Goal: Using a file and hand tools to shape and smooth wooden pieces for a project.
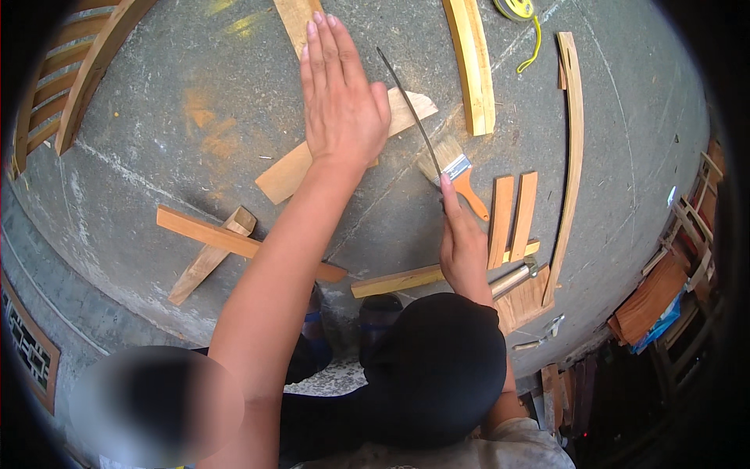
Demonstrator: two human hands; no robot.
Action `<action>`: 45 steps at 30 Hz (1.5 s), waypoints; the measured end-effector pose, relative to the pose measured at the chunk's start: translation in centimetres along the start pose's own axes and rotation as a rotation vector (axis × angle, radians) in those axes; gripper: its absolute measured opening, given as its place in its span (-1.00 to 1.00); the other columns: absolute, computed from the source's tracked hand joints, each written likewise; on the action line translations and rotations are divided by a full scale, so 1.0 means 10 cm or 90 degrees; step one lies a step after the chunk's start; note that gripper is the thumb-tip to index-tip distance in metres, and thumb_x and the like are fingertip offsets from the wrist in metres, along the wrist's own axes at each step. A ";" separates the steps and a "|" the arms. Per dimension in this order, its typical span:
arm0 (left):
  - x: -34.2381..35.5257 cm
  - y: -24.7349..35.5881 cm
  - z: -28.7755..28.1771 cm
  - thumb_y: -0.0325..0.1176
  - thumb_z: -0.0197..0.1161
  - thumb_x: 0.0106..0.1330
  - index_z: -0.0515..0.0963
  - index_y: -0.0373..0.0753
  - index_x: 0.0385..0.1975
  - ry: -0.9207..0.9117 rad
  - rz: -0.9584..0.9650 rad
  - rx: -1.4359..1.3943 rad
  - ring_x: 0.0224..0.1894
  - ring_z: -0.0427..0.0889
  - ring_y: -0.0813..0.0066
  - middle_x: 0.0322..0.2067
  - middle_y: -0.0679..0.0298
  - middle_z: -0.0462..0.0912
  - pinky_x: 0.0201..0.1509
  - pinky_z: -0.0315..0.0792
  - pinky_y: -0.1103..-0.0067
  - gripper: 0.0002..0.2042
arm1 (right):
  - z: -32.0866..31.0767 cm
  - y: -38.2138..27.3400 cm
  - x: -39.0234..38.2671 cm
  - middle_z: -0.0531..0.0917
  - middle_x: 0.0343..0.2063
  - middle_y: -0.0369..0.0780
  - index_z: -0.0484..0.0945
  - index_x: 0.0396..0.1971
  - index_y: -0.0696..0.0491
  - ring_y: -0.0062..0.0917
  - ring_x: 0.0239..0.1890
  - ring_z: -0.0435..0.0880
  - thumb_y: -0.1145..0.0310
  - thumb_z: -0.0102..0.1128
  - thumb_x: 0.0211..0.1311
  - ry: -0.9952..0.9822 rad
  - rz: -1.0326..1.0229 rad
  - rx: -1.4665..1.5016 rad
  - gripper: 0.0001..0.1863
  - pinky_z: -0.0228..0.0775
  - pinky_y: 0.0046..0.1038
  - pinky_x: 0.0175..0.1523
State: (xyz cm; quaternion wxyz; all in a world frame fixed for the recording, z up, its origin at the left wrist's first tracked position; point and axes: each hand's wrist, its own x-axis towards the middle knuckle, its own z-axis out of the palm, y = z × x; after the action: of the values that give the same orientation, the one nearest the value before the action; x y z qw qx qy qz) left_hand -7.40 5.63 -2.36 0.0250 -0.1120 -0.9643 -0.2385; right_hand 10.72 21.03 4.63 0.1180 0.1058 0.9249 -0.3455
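My left hand (pixel 344 102) lies flat, fingers stretched out, over a light wooden plank (pixel 293 19) at the top. Below the palm, a second pale board (pixel 285 173) slants across the floor. My right hand (pixel 462 246) is closed at the lower end of a long, thin, dark blade (pixel 406 102), apparently a handsaw seen edge-on; its handle is hidden in the grip. The blade's tip points up and left, to the right of my left hand. Next to my right fingers rests a paintbrush (pixel 469 191) with an orange handle and pale bristles.
Several wood strips (pixel 500 223) and a hammer (pixel 516 277) lie right of my right hand. Crossed pieces (pixel 207 227) lie left. A thick beam (pixel 471 70), tape measure (pixel 516 8) and long strip (pixel 574 141) lie farther right. A slatted frame (pixel 94 70) stands far left.
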 end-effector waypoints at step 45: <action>-0.02 0.06 -0.04 -0.27 -0.01 0.37 -0.19 -0.51 0.58 -0.058 -0.112 0.043 0.68 -0.31 0.00 0.63 -0.11 -0.29 0.64 0.12 0.16 -0.16 | -0.08 0.10 0.11 0.57 -0.40 -0.07 0.32 0.53 -0.31 -0.10 -0.42 0.64 0.64 0.10 0.38 -0.018 -0.059 0.011 -0.23 0.49 -0.13 -0.26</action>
State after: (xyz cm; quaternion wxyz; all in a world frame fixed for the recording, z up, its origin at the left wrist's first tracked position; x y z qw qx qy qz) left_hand -7.10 5.89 -1.73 -0.0364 -0.0371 -0.9780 -0.2021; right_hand 9.84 22.46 4.30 0.1135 0.0588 0.9241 -0.3601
